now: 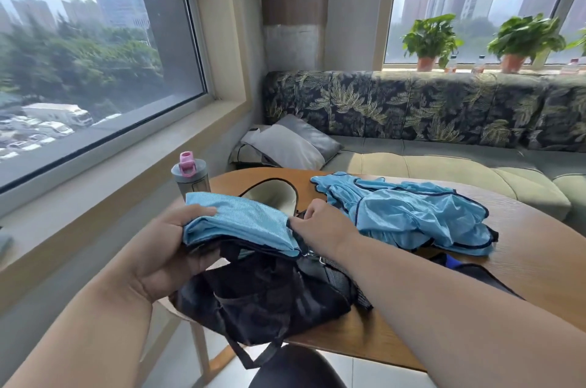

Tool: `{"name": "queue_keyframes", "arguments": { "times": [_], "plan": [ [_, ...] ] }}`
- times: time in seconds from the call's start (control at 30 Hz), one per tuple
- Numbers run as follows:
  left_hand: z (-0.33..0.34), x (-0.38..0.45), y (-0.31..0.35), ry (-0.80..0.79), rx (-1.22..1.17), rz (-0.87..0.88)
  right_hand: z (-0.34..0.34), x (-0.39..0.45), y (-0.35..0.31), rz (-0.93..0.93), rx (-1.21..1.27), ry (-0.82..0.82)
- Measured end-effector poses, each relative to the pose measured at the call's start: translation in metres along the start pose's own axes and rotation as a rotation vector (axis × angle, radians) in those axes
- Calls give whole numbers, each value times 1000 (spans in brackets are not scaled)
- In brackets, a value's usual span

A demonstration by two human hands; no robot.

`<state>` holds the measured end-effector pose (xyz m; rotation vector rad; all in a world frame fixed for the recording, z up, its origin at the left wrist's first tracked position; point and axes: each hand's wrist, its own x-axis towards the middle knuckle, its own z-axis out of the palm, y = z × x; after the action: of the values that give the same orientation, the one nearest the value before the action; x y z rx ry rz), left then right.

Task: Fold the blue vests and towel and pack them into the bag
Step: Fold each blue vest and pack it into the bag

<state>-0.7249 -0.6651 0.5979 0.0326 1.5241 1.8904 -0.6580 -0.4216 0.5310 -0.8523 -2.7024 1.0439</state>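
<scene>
My left hand grips a folded light-blue towel by its left end, thumb on top, holding it above the black mesh bag. The bag lies at the table's near edge, partly hanging over it. My right hand sits at the towel's right end, fingers curled on the bag's upper edge beside it; what exactly it pinches is hidden. Unfolded shiny blue vests with dark trim lie in a heap on the table to the right.
A grey bottle with a pink lid stands at the table's far left edge. A shoe lies behind the towel. A sofa with a grey cushion runs beyond the table. A black stool is below.
</scene>
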Motion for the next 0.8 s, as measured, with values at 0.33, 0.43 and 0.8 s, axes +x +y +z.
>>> {"name": "queue_keyframes", "arguments": {
  "times": [0.33,0.43,0.8],
  "plan": [
    [16,55,18,182,278,90,9,29,1,-79,-178,-51],
    [29,80,9,217,529,55,-4,28,9,-68,71,99],
    [65,139,-20,-80,112,-241,-31,18,33,-161,403,132]
  ]
}}
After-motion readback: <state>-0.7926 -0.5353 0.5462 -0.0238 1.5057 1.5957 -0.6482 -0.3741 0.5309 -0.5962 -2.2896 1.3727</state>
